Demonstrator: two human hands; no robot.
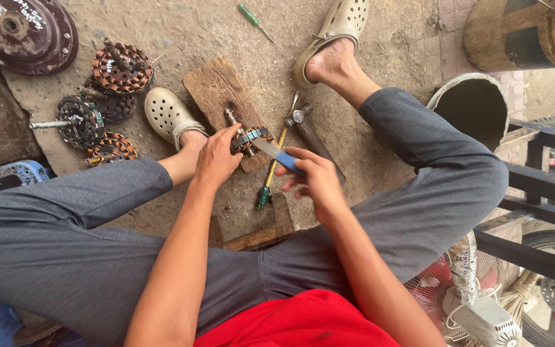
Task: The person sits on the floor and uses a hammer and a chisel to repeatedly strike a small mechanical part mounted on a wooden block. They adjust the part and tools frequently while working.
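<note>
My left hand grips a small motor stator with copper windings, holding it down on a wooden board on the ground between my feet. A flat blade with a blue-taped handle is in my right hand, and its metal tip rests against the stator. Beside the board lie a hammer and a yellow-shafted screwdriver with a green handle.
Several other copper-wound stators lie at the left by a dark round motor cover. A green screwdriver lies far ahead. A bucket, a black metal frame and a fan stand to the right.
</note>
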